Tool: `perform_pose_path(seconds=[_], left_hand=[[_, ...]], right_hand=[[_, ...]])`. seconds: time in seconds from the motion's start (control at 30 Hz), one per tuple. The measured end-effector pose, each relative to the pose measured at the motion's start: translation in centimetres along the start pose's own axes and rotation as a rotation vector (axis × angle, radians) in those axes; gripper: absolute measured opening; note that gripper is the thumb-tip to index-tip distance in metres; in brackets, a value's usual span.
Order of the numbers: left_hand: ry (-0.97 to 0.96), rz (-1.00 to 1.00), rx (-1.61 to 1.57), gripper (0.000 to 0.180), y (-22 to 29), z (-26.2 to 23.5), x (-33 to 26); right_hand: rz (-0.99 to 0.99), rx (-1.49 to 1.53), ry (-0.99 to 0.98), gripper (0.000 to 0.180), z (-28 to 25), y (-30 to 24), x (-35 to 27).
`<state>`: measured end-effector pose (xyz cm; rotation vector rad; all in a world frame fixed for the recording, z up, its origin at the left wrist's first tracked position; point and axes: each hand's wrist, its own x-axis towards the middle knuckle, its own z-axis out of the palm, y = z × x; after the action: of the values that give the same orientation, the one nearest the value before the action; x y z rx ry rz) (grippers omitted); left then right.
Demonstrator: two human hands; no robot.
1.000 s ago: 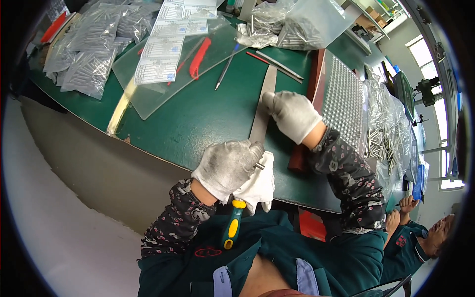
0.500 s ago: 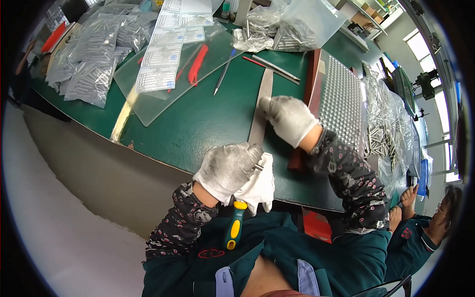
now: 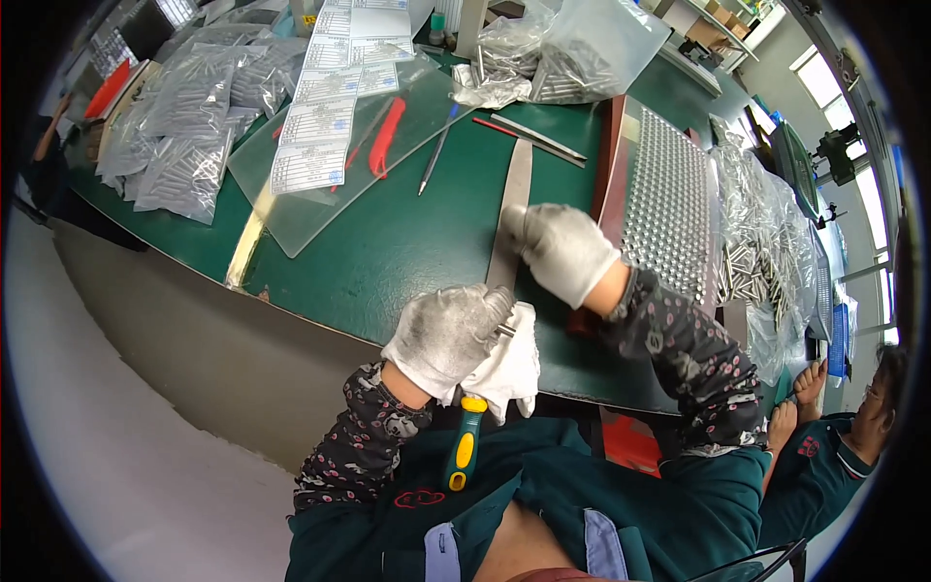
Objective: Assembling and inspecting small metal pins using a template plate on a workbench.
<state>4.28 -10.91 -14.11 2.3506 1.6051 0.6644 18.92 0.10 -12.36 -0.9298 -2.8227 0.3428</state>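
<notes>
A long flat metal file [image 3: 517, 175] lies on the green table, its green and yellow handle [image 3: 466, 441] pointing toward me. White cloth [image 3: 511, 364] is bunched beside the handle's upper end. My left hand [image 3: 441, 335], in a grey-white glove, is closed around a small metal pin [image 3: 505, 330] whose end sticks out over the cloth. My right hand [image 3: 562, 252], also gloved, rests its closed fingertips at the middle of the file blade. Whatever those fingertips pinch is hidden by the glove.
Right of my right hand stands a red-brown-edged tray [image 3: 664, 204] filled with rows of metal pieces. Bagged loose pins [image 3: 752, 272] lie beyond it. Clear bags [image 3: 189, 116], paper slips [image 3: 320, 136], a red-handled tool [image 3: 388, 136] and a pen [image 3: 438, 150] occupy the left and back. A co-worker [image 3: 824, 466] sits right.
My right hand has shifted slightly toward me along the file blade. The left hand keeps its grip on the pin, and the whole view has moved a little.
</notes>
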Motion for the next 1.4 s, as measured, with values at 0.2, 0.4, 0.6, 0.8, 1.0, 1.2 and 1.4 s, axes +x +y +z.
perform_pose_path(seconds=[0.2,0.4,0.6,0.8,1.0,1.2,1.4], left_hand=[[0.01,0.021,-0.024,0.013,-0.3,0.1,0.2],[0.012,0.028,0.008,0.021,0.0,0.0,0.2],[0.269,-0.195,-0.578,0.026,-2.2,1.3,-0.4],[0.407,-0.19,-0.838,0.036,0.8,0.0,1.2],[0.412,-0.16,-1.066,0.022,1.3,0.0,1.5],[0.411,-0.054,-0.612,0.023,0.8,0.3,1.6],[0.367,0.043,-0.51,0.025,2.3,-0.8,1.9]], right_hand=[[0.108,-0.047,0.009,0.01,-0.8,0.1,0.4],[0.108,-0.091,0.12,0.005,-0.8,0.3,-0.2],[0.26,0.837,0.387,0.012,-2.2,-2.8,-3.0],[0.337,2.07,0.394,0.009,0.8,-4.9,-4.8],[0.097,2.578,0.175,0.012,4.4,-4.3,-3.9],[0.105,2.643,0.064,0.018,5.5,-3.7,-3.3],[0.349,2.625,0.108,0.018,5.4,-3.8,-2.9]])
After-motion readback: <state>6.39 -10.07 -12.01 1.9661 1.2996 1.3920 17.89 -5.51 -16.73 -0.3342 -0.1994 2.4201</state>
